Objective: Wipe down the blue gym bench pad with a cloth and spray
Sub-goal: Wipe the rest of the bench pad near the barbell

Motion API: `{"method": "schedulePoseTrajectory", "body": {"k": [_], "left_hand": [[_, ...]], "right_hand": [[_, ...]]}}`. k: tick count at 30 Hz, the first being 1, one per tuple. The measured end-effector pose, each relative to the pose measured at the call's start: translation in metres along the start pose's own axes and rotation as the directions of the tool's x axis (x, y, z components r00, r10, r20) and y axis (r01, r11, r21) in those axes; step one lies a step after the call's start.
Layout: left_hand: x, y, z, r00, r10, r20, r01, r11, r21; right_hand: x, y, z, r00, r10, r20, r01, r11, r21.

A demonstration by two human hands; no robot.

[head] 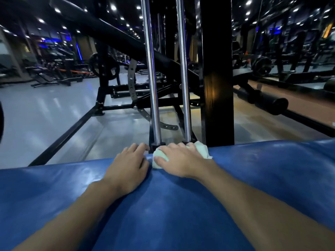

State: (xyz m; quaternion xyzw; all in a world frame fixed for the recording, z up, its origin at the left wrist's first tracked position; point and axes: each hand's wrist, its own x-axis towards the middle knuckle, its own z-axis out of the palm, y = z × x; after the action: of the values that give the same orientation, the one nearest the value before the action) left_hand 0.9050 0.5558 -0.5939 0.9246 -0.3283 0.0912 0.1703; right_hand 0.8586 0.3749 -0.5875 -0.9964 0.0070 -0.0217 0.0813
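Filling the lower half of your view, the blue bench pad point(163, 205) lies right under your arms. Its long axis looks to run left to right across you, with its far edge just beyond your fingertips. Past that edge the grey floor point(45, 109) spreads out, and a black upright post point(217, 87) of the machine stands close behind the pad, right of centre. Two chrome guide rods point(152, 78) come down just left of the post and end near the far edge, directly beyond your hands.

Your left hand point(126, 165) rests palm-down on the pad at the far edge, fingers relaxed and draped over the lip, holding nothing. Your right hand point(179, 160) sits just beside it, almost touching. Its fingers and thumb curl round the bunched pale cloth point(203, 150) and press it onto the pad at that same edge. So both hands are together near the middle of the far edge, with the cloth down on the surface. No spray bottle is in view.

Bare pad stretches away on both sides of your hands. Since the right hand carries the cloth, I judge the next stroke is a sweep along the long axis, following the far edge, while the left hand steadies you. Mind the rod bases, which sit close to your knuckles.
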Motion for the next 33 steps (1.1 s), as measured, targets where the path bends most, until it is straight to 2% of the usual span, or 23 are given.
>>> {"method": "schedulePoseTrajectory", "body": {"k": [4,7,9,11,13,18,21,24,29,33], "left_hand": [[0.015,0.018,-0.004,0.999,0.042,-0.015,-0.043,0.998,-0.054],[0.042,0.059,0.007,0.992,0.128,-0.022,-0.129,0.990,-0.057],[0.059,0.089,0.022,0.986,0.154,0.059,-0.152,0.988,-0.041],[0.065,0.108,0.037,0.971,0.117,0.208,-0.126,0.991,0.033],[0.064,0.109,0.045,0.958,0.057,0.281,-0.096,0.987,0.128],[0.054,0.065,0.026,0.952,-0.003,0.307,-0.059,0.980,0.191],[0.038,0.025,0.008,0.943,-0.108,0.313,0.039,0.975,0.219],[0.029,0.017,0.002,0.941,-0.177,0.289,0.087,0.951,0.297],[0.028,0.039,0.014,0.961,-0.115,0.252,0.048,0.965,0.257],[0.022,0.018,0.005,0.957,-0.102,0.272,0.039,0.973,0.227]], "right_hand": [[-0.026,0.024,-0.019,0.987,0.019,-0.160,-0.016,1.000,0.022],[-0.062,0.058,-0.019,0.963,0.196,-0.184,-0.204,0.979,-0.027],[-0.082,0.071,-0.011,0.932,0.329,-0.150,-0.329,0.944,0.027],[-0.086,0.076,-0.005,0.902,0.398,-0.169,-0.382,0.916,0.118],[-0.081,0.076,-0.002,0.900,0.395,-0.182,-0.385,0.919,0.088],[-0.082,0.074,0.000,0.908,0.390,-0.153,-0.387,0.921,0.049],[-0.081,0.072,-0.003,0.914,0.385,-0.125,-0.383,0.923,0.044],[-0.079,0.069,-0.004,0.913,0.397,-0.095,-0.401,0.915,-0.039],[-0.070,0.046,-0.010,0.903,0.427,-0.050,-0.429,0.901,-0.064],[-0.057,0.002,0.003,0.967,0.253,0.041,-0.254,0.967,0.033]]}}
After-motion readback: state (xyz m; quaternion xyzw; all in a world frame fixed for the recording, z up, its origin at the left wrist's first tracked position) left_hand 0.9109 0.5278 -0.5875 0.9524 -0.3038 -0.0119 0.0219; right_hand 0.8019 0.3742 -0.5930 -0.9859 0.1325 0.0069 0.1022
